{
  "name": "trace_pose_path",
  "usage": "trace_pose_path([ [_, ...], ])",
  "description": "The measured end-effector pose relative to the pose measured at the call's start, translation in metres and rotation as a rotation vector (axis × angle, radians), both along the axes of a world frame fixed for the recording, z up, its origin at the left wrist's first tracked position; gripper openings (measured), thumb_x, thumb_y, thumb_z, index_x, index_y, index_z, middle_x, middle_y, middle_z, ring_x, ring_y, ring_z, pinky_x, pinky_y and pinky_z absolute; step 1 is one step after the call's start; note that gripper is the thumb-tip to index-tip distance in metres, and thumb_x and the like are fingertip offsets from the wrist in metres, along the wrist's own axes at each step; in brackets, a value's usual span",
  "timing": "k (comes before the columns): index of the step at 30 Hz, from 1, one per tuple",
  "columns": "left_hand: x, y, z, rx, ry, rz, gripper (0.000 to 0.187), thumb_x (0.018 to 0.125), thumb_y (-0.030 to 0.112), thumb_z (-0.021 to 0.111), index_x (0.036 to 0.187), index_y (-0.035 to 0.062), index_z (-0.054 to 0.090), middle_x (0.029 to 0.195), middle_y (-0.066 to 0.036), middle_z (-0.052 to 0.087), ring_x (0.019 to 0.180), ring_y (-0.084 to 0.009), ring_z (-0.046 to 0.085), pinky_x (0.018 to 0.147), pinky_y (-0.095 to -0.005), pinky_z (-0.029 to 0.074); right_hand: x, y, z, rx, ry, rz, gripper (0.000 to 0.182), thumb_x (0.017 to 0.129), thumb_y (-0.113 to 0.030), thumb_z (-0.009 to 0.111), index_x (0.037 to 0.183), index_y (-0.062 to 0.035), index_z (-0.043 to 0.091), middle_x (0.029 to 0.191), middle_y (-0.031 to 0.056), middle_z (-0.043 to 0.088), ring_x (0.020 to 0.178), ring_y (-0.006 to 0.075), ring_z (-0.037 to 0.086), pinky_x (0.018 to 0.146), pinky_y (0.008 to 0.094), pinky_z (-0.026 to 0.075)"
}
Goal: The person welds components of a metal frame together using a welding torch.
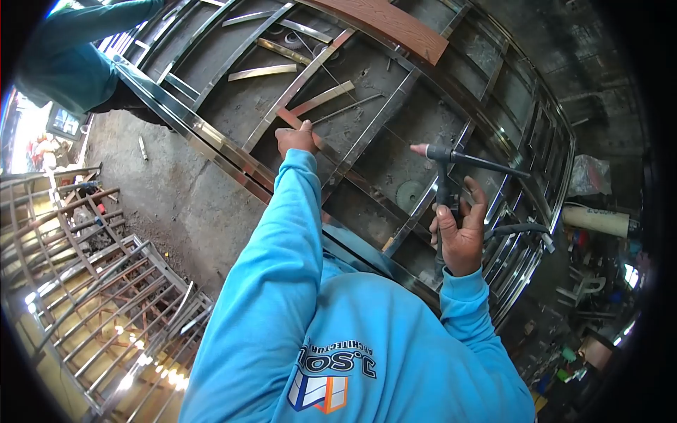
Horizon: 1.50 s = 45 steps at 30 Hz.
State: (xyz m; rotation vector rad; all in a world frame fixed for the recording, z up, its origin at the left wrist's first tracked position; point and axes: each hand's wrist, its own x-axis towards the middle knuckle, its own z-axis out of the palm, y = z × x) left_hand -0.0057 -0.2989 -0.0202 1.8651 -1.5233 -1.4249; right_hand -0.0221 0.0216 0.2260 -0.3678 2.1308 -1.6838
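My left hand [296, 139] is closed around a shiny metal bar [285, 116], which runs from beside the thumb down under the fist. My right hand [462, 231] grips a TIG welding torch [442, 173] by its handle. The torch's pinkish nozzle [419, 149] points left, and its long black back cap sticks out to the right. Both hands are over a large polished metal frame [377, 121] of crossing tubes. Loose metal strips [262, 72] lie inside the frame, near a round grey disc [409, 195].
A wood-grain plank [395, 27] rests across the far side of the frame. Another person in a teal sleeve [92, 35] is at upper left. A rusty grille [106, 303] occupies the lower left. Beyond the frame at right lie a pale cylinder [596, 220] and floor clutter.
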Motion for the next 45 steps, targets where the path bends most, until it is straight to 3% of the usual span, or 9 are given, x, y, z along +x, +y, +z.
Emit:
trace_pose_path([
  [1, 0.003, -0.003, -0.038, 0.004, 0.090, 0.000, 0.064, 0.082, 0.030, 0.084, 0.123, -0.0079, 0.052, 0.108, -0.024, 0.069, 0.095, -0.0362, 0.071, 0.084, -0.0432, 0.057, -0.001, 0.008, -0.004, 0.002, -0.008, 0.012, 0.066, 0.100, -0.010, 0.064, 0.152, -0.0093, 0.025, 0.095, 0.0082, 0.060, 0.068, 0.0084, 0.057, 0.053, 0.0213, 0.048],
  [4, 0.017, 0.019, -0.029, 0.212, 0.355, 0.025, 0.040, 0.094, 0.021, 0.073, 0.121, -0.0031, 0.054, 0.100, -0.016, 0.067, 0.080, -0.0256, 0.070, 0.063, -0.0377, 0.059, -0.001, 0.024, -0.010, 0.027, -0.036, 0.015, 0.066, 0.100, -0.010, 0.064, 0.153, -0.0096, 0.025, 0.098, 0.0092, 0.059, 0.069, 0.0086, 0.057, 0.053, 0.0215, 0.049],
  [6, 0.035, 0.027, -0.022, 0.348, 0.553, -0.036, 0.036, 0.097, 0.023, 0.070, 0.121, 0.0006, 0.056, 0.097, -0.010, 0.067, 0.076, -0.0214, 0.067, 0.061, -0.0333, 0.056, -0.002, 0.033, -0.013, 0.050, -0.053, 0.023, 0.066, 0.100, -0.010, 0.063, 0.153, -0.0097, 0.024, 0.101, 0.0104, 0.059, 0.069, 0.0093, 0.058, 0.054, 0.0220, 0.049],
  [10, 0.041, 0.035, 0.021, 0.325, 0.697, 0.112, 0.029, 0.098, 0.024, 0.068, 0.119, 0.0046, 0.060, 0.096, -0.006, 0.069, 0.071, -0.0163, 0.066, 0.061, -0.0319, 0.056, -0.011, 0.030, -0.016, 0.118, -0.079, 0.035, 0.067, 0.099, -0.009, 0.064, 0.154, -0.0102, 0.023, 0.102, 0.0111, 0.059, 0.070, 0.0098, 0.059, 0.054, 0.0225, 0.050],
  [16, 0.047, 0.026, 0.017, 0.232, 0.596, 0.019, 0.036, 0.100, 0.027, 0.067, 0.126, 0.0034, 0.058, 0.097, -0.006, 0.067, 0.076, -0.0154, 0.066, 0.066, -0.0309, 0.056, -0.027, -0.002, -0.028, 0.193, -0.105, 0.131, 0.069, 0.099, -0.008, 0.064, 0.154, -0.0113, 0.023, 0.103, 0.0101, 0.060, 0.071, 0.0093, 0.059, 0.055, 0.0219, 0.050],
  [20, 0.045, 0.033, 0.019, 0.168, 0.509, 0.012, 0.038, 0.098, 0.025, 0.068, 0.122, -0.0036, 0.062, 0.089, -0.006, 0.071, 0.077, -0.0144, 0.069, 0.062, -0.0280, 0.054, -0.033, -0.022, -0.035, 0.237, -0.086, 0.204, 0.071, 0.097, -0.009, 0.067, 0.153, -0.0128, 0.023, 0.103, 0.0097, 0.061, 0.073, 0.0088, 0.059, 0.058, 0.0215, 0.051],
  [40, 0.043, 0.033, 0.024, 0.215, 0.506, 0.035, 0.036, 0.098, 0.023, 0.068, 0.118, -0.0067, 0.065, 0.090, -0.008, 0.070, 0.072, -0.0120, 0.066, 0.060, -0.0282, 0.059, -0.045, -0.045, -0.065, 0.272, -0.077, 0.328, 0.071, 0.098, -0.010, 0.066, 0.154, -0.0121, 0.023, 0.103, 0.0114, 0.060, 0.074, 0.0114, 0.061, 0.058, 0.0220, 0.051],
  [43, 0.043, 0.034, 0.029, 0.207, 0.496, 0.035, 0.036, 0.098, 0.022, 0.068, 0.118, -0.0069, 0.065, 0.090, -0.008, 0.070, 0.072, -0.0124, 0.066, 0.060, -0.0284, 0.059, -0.047, -0.045, -0.065, 0.291, -0.118, 0.332, 0.071, 0.097, -0.010, 0.068, 0.152, -0.0080, 0.024, 0.114, 0.0174, 0.064, 0.094, 0.0125, 0.063, 0.077, 0.0247, 0.053],
  [45, 0.043, 0.034, 0.030, 0.205, 0.495, 0.036, 0.035, 0.098, 0.022, 0.068, 0.118, -0.0072, 0.065, 0.089, -0.008, 0.069, 0.072, -0.0125, 0.066, 0.059, -0.0284, 0.059, -0.048, -0.044, -0.071, 0.296, -0.111, 0.341, 0.070, 0.098, -0.010, 0.068, 0.152, -0.0077, 0.024, 0.113, 0.0170, 0.064, 0.096, 0.0131, 0.063, 0.080, 0.0254, 0.052],
])
